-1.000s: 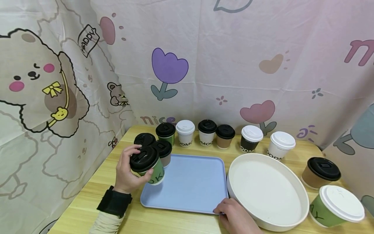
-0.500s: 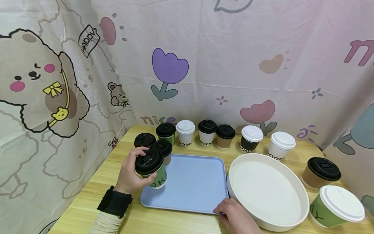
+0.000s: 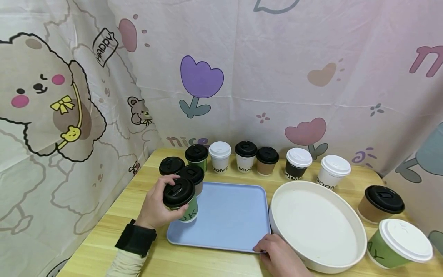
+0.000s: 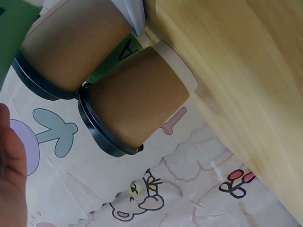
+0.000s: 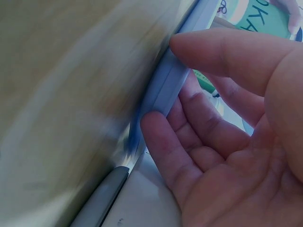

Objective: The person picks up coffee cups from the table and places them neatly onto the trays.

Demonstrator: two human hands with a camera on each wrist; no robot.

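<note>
In the head view my left hand (image 3: pixel 157 206) grips a green paper cup (image 3: pixel 189 212) with a black lid, thumb on its near side and fingers round the far side. The cup stands upright at the left part of a blue tray (image 3: pixel 228 217); whether its base touches the tray I cannot tell. Right behind it is a brown cup (image 3: pixel 193 176) with a black lid, at the tray's far left corner. My right hand (image 3: pixel 282 254) holds the tray's near right corner; in the right wrist view its fingers and thumb (image 5: pixel 203 47) pinch the rim.
Another black-lidded cup (image 3: pixel 171 166) stands left of the tray. Several lidded cups line the back, including a white one (image 3: pixel 220 157). A round cream basin (image 3: pixel 318 227) sits against the tray's right side. Brown (image 3: pixel 373 209) and green (image 3: pixel 384 248) cups stand at far right.
My left hand has moved the green cup a little to the right and toward me, then slightly back toward the brown cup. The right hand and tray have stayed put.
</note>
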